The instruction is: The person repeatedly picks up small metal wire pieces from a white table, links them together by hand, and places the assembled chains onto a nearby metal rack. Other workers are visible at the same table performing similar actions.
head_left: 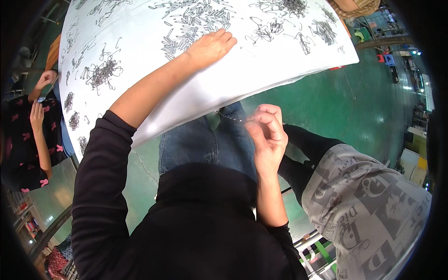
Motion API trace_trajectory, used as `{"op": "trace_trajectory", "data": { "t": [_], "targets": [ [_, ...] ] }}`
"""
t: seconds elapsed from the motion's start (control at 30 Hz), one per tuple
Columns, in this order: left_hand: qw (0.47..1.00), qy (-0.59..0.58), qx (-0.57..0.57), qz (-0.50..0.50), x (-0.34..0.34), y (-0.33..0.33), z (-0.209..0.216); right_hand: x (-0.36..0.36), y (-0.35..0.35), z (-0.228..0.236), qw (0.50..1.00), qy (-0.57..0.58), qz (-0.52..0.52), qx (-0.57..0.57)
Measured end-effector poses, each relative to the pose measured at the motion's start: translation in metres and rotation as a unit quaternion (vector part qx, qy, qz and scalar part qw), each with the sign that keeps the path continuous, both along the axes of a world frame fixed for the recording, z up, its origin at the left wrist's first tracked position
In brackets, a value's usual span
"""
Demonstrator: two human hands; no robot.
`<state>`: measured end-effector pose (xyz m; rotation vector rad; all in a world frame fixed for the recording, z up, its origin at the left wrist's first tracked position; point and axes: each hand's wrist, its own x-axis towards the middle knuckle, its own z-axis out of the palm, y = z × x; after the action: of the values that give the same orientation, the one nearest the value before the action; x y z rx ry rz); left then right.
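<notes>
My left hand (213, 48) rests on the white-covered table (212, 86), at the near right edge of a spread of small elongated metal loops (198, 18). Its fingers are curled closed, and whatever lies under the fingertips is hidden. Over my lap, below the table's near edge, my right hand (269, 133) is raised in a pinch. A small, thin metal piece (238, 121) seems to stick out from its thumb and forefinger, too blurred to name its kind. Tangled heaps of bent wire hooks (101, 74) lie to the left, with more wire hooks (266, 29) to the right.
At the left edge of the table sits a person in a dark patterned top (28, 140), both hands raised. Close on my right is another person in a grey printed garment (364, 200). A third person's arm (346, 4) shows at the far right corner. The floor (345, 102) is green.
</notes>
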<state>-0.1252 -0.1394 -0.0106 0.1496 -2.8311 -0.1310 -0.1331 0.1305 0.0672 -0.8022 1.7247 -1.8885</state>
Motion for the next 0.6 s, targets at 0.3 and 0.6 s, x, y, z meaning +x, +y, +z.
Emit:
{"op": "trace_trajectory", "data": {
  "t": [0.3,0.6],
  "targets": [
    [0.796,0.079,0.589,0.117,0.041,0.077,0.063,-0.003,-0.011,-0.012,1.000,0.001,-0.023,0.010],
    [0.735,0.163,0.656,0.059,0.087,0.133,0.104,0.005,-0.013,-0.010,0.998,0.047,-0.026,0.017]
  ]
}}
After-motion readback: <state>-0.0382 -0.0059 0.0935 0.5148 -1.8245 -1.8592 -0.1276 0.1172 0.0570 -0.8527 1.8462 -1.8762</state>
